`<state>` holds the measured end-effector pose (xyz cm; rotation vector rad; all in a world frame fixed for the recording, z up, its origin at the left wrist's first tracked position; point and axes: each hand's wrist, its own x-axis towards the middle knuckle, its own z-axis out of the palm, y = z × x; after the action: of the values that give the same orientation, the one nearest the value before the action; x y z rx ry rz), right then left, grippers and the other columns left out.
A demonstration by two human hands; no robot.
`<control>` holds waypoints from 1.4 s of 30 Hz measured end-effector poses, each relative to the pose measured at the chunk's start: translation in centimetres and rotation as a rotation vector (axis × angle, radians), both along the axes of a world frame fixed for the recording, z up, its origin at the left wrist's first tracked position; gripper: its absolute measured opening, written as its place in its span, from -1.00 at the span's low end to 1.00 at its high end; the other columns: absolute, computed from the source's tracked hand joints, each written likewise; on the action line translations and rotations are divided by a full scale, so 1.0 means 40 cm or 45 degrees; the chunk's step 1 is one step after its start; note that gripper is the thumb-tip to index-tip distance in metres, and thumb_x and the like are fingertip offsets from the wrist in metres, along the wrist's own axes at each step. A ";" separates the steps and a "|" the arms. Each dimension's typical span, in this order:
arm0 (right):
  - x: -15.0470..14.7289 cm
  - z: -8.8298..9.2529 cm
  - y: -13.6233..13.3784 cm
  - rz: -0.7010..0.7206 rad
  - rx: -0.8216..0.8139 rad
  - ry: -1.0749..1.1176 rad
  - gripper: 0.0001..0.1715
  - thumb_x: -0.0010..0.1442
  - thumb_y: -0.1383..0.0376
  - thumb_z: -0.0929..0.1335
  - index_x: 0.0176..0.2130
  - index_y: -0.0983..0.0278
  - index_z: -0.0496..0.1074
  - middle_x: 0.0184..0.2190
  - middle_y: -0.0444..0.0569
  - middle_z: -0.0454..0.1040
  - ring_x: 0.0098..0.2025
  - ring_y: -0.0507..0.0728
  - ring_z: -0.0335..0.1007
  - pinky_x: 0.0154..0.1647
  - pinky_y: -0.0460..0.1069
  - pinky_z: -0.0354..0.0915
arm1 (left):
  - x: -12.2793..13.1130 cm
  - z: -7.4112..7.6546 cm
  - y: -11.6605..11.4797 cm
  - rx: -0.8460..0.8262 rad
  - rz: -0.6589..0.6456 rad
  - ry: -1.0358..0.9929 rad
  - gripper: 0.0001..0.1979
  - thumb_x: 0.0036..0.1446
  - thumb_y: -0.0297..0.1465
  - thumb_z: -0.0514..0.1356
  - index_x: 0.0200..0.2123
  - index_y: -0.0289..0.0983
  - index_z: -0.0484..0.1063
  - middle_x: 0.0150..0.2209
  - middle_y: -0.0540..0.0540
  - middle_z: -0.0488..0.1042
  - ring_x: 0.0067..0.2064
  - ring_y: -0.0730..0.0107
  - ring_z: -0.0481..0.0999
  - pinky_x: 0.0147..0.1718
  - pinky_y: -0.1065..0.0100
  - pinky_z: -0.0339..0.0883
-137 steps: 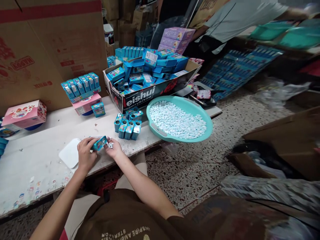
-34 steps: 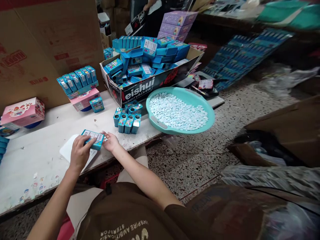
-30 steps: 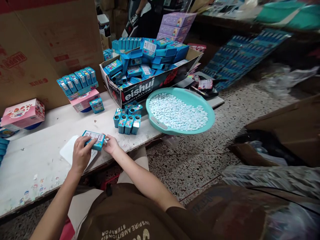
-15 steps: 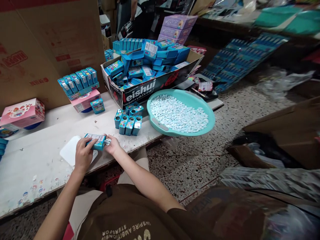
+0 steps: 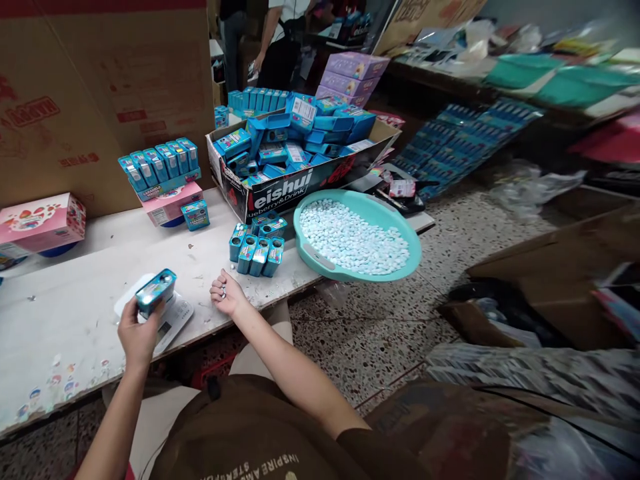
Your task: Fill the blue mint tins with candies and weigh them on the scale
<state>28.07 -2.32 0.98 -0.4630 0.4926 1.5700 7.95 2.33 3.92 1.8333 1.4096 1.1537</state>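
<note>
My left hand (image 5: 139, 333) grips a blue candy tin (image 5: 156, 292) by its sides, over the white kitchen scale (image 5: 175, 321); whether the tin touches the scale I cannot tell. My right hand (image 5: 227, 293) is curled around a few small pale candies (image 5: 223, 291), above the bench just right of the scale. Beyond it, several open blue tins (image 5: 261, 255) stand grouped on the bench. To their right is a turquoise basin (image 5: 320, 260) with a broad layer of pale blue-white candies (image 5: 355, 237).
A black carton (image 5: 280, 193) heaped with blue tins stands at the back of the bench (image 5: 75, 300). Left of it, a row of tins (image 5: 163, 167) rests on a pink box (image 5: 173, 203). A large cardboard box (image 5: 105, 100) walls the back left. Another person (image 5: 285, 47) stands behind.
The tin was tipped toward my right hand with candies at its mouth. My left hand has brought it back left over the scale, and my right hand has closed around candies.
</note>
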 end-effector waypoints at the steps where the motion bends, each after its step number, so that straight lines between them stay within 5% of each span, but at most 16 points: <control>1: 0.004 0.000 -0.015 0.030 0.034 -0.012 -0.46 0.34 0.14 0.10 -0.63 0.24 -0.03 -0.77 -0.31 -0.08 -0.78 -0.09 -0.21 -0.80 -0.18 -0.30 | -0.016 -0.007 0.006 -0.037 0.047 -0.052 -0.57 -0.16 -0.19 0.32 -0.22 -0.29 0.43 -0.32 0.00 0.43 -0.30 0.40 0.38 -0.22 0.36 0.30; 8: 0.082 0.044 -0.173 0.011 0.249 -0.118 -0.41 0.36 0.13 0.02 -0.65 0.25 -0.03 -0.71 -0.29 -0.12 -0.73 -0.08 -0.30 -0.76 -0.18 -0.23 | -0.079 -0.047 0.021 -0.156 0.095 -0.355 -0.58 -0.21 -0.22 0.36 -0.28 -0.29 0.36 -0.34 0.02 0.41 -0.30 0.46 0.39 -0.23 0.42 0.30; 13: 0.189 0.121 -0.282 -0.146 0.367 -0.326 -0.43 0.34 0.17 0.10 -0.66 0.25 0.00 -0.70 -0.27 -0.10 -0.70 -0.06 -0.24 -0.73 -0.17 -0.15 | -0.095 -0.070 0.034 -0.167 0.066 -0.376 -0.55 -0.18 -0.22 0.35 -0.24 -0.28 0.32 -0.30 -0.02 0.42 -0.25 0.43 0.43 -0.19 0.39 0.32; 17: 0.230 0.140 -0.333 -0.238 0.351 -0.423 -0.45 0.32 0.23 0.16 -0.67 0.25 -0.01 -0.70 -0.26 -0.08 -0.70 -0.05 -0.22 -0.74 -0.15 -0.15 | -0.112 -0.074 0.032 -0.156 0.055 -0.204 -0.50 -0.16 -0.22 0.34 -0.15 -0.27 0.32 -0.23 -0.08 0.44 -0.18 0.34 0.45 -0.12 0.30 0.33; 22: 0.228 0.115 -0.359 -0.251 0.322 -0.417 -0.48 0.28 0.29 0.22 -0.66 0.25 -0.02 -0.70 -0.26 -0.06 -0.70 -0.05 -0.20 -0.75 -0.13 -0.12 | -0.144 -0.046 -0.013 0.099 0.095 -0.028 -0.23 -0.17 -0.30 0.37 0.12 -0.21 0.15 0.07 -0.19 0.31 0.10 0.21 0.32 0.09 0.19 0.19; 32: 0.210 0.076 -0.355 -0.239 0.248 -0.327 -0.47 0.28 0.29 0.22 -0.66 0.24 -0.03 -0.70 -0.25 -0.01 -0.70 -0.05 -0.15 -0.75 -0.12 -0.10 | -0.247 -0.061 -0.112 0.123 0.290 0.088 -0.37 -0.07 -0.32 0.31 0.07 -0.23 0.17 -0.03 -0.17 0.39 0.03 0.26 0.39 0.00 0.18 0.24; 42: 0.199 0.092 -0.359 -0.260 0.146 -0.427 -0.48 0.31 0.28 0.17 -0.65 0.24 0.00 -0.71 -0.25 0.01 -0.71 -0.05 -0.13 -0.74 -0.13 -0.07 | -0.221 -0.046 -0.113 0.111 0.295 0.096 -0.42 -0.07 -0.31 0.30 0.04 -0.24 0.21 -0.03 -0.16 0.38 0.03 0.24 0.38 0.03 0.17 0.22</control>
<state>36.04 -16.66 4.65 -0.5574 0.1841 1.2846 -0.90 -2.19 2.09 1.8255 1.6744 1.2895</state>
